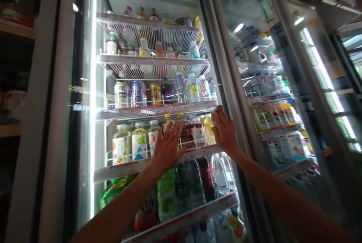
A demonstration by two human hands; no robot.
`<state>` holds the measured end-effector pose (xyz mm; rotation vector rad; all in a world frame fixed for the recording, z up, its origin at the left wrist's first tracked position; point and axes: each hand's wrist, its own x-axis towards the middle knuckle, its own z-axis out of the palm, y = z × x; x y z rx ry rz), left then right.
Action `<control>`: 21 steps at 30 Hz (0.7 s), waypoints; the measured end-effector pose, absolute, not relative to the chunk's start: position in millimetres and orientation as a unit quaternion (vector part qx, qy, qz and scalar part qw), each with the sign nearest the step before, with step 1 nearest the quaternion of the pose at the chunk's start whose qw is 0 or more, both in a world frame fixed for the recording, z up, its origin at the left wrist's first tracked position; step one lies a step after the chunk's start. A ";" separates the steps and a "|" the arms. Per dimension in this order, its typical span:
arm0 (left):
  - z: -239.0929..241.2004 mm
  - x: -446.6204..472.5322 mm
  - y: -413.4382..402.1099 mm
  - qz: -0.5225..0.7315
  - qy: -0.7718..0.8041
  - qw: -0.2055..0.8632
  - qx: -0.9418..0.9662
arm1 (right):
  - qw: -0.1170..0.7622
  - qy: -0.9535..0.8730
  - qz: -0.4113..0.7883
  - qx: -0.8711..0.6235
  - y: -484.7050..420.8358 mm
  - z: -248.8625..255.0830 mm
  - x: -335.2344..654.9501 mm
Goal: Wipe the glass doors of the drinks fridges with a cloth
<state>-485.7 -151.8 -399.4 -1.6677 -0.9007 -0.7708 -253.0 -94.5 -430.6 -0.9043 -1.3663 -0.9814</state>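
Observation:
Both my arms reach up to the glass door (149, 0) of a lit drinks fridge. My left hand (167, 145) is open with its fingers spread, held at the glass in front of the bottle shelf; whether the palm touches it I cannot tell. Further right, near the door's metal frame (223, 51), my right hand (225, 132) presses what looks like a small crumpled cloth (217, 110) to the glass. Most of that cloth is hidden under the fingers. Behind the pane stand juice bottles (139, 141), partly covered by my hands.
Shelves hold cans (138, 93), small bottles (144, 49) and large soda bottles (207, 179). A bright light strip (93, 96) runs down the left side. To the right is a second glass-fronted fridge (271, 115). Dark wooden shelves (14, 130) stand at the left.

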 end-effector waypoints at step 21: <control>-433.0 -571.6 -176.2 -0.333 -0.390 0.572 -0.640 | 0.538 -0.648 -0.427 -0.328 -112.6 -405.1 -328.1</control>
